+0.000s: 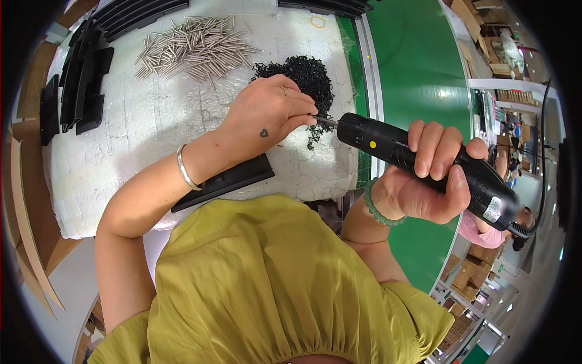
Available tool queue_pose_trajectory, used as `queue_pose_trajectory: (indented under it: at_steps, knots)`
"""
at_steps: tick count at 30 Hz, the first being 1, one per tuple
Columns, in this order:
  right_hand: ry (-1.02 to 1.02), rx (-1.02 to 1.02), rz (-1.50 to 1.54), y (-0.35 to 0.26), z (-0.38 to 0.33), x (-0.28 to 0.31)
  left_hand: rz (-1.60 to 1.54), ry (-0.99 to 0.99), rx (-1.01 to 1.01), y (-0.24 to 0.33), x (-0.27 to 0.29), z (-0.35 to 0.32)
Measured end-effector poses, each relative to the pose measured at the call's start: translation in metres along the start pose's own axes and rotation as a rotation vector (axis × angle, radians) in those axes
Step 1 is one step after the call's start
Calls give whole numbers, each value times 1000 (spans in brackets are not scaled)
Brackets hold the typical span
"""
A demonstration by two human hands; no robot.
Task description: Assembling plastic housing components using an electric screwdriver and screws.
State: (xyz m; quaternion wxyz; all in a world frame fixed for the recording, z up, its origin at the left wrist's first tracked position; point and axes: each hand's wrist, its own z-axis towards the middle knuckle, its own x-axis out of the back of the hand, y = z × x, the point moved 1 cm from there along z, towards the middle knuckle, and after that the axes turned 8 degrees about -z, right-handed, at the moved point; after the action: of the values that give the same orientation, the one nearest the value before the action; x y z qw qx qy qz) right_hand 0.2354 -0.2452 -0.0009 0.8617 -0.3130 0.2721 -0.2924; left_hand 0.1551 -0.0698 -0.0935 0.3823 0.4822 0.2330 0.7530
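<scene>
My right hand is wrapped round a black electric screwdriver, held tilted with its bit toward the left. At the tip of the bit, the fingers of my left hand are pinched together. A small dark screw seems to sit between those fingertips, mostly hidden by them. Just beyond my left hand lies a heap of small black screws. Farther off to the left is a pile of silver metal pins. Below my left wrist, near my body, a black plastic strip lies on the padded surface.
White wrapped padding covers the work surface. Black slatted parts stand along its left side, with more black parts at the far edge. To the right runs a green tabletop. Behind it a person in pink is partly visible.
</scene>
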Motion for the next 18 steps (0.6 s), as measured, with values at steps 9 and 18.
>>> queue_pose_trajectory:
  at_steps: [9,18]
  knots:
    - [-2,-3,18,1,1,-3,104,81,-42,8,0,-3]
    - [-75,-16,57,-3,2,-12,-48,189,-55,10,5,-9]
